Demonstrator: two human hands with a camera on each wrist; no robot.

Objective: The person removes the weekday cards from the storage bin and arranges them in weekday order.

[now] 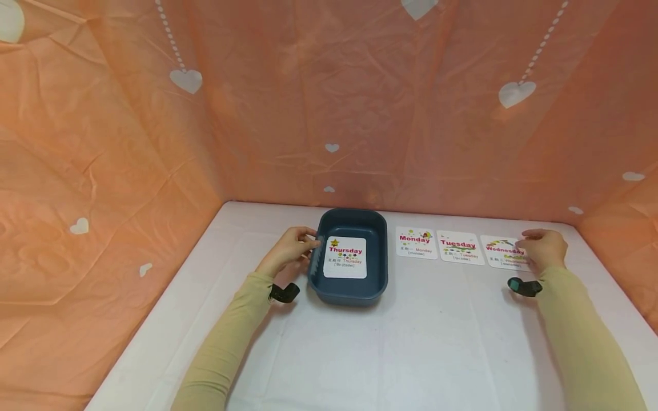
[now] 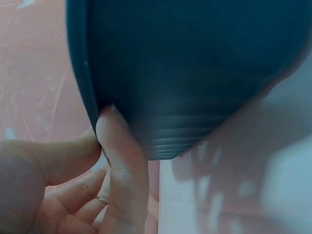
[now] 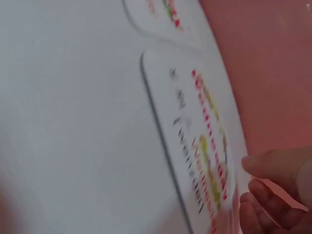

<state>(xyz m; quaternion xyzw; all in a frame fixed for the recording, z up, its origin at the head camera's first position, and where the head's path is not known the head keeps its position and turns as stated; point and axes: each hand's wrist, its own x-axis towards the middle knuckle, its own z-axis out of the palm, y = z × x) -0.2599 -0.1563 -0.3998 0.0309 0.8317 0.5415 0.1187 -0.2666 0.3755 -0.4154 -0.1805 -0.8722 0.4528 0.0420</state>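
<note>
Head: your left hand (image 1: 291,247) is at the tray's wall (image 1: 352,298), nine o'clock; your right hand (image 1: 547,248) at the Wednesday card (image 1: 500,249), tray's three. Left wrist: you pinch that wall. Right wrist: can't tell your grip; likely light and bendable, take edges.

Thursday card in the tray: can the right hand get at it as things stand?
Probably yes: the Thursday card lies uncovered in the open tray, and the left hand grips only the tray's rim. The right hand would cross the card row.
</note>
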